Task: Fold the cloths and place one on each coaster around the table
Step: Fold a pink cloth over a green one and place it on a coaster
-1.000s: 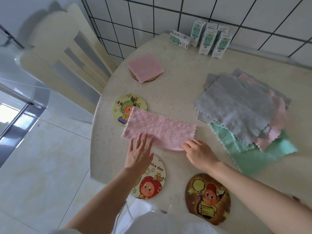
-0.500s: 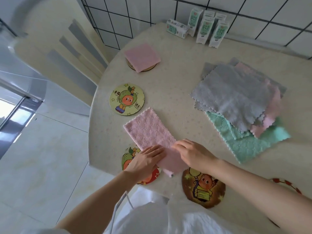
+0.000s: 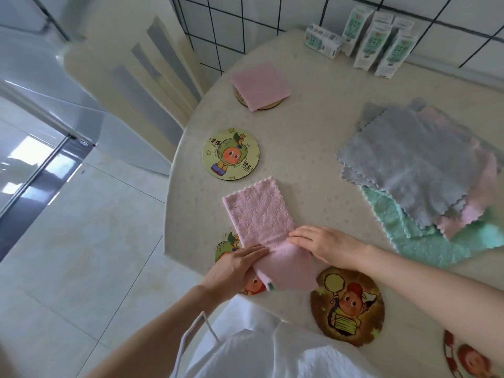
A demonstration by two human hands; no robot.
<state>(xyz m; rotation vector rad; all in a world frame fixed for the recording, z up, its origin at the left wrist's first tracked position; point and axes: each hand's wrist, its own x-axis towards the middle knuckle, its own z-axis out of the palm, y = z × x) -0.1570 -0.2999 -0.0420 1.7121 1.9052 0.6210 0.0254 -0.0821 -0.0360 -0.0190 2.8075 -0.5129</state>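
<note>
The pink cloth (image 3: 260, 219) is judged to be light, soft and limp: no shape is kept unless it is laid flat, and a crease is expected to spring open unless pressed. Its quilted pile is likely to cling slightly to the table (image 3: 302, 148), so it is better lifted than dragged. It is best taken at the two near corners, one per hand, so that this end can be carried over to the far scalloped edge.

It is seen as a long narrow strip at the lower centre of the frame, running from the table's near rim up and to the left. Its far end stops just short of the green coaster (image 3: 230, 154); its near end covers part of another coaster (image 3: 225, 245) and shows a smoother face and a small label (image 3: 270, 287).

The left hand (image 3: 231, 268) is set against the strip's left edge, its fingers (image 3: 256, 252) together and nearly straight; the thumb is hidden, so whether the edge is pinched cannot be told. The right hand (image 3: 331, 245) is laid on the right edge, its fingers (image 3: 298, 236) close together and pressed flat on the fabric.

A folded pink cloth (image 3: 260, 84) is already set on a third coaster (image 3: 268, 107) at upper centre; the unfolded pile (image 3: 414, 165) is stacked at the right.
</note>
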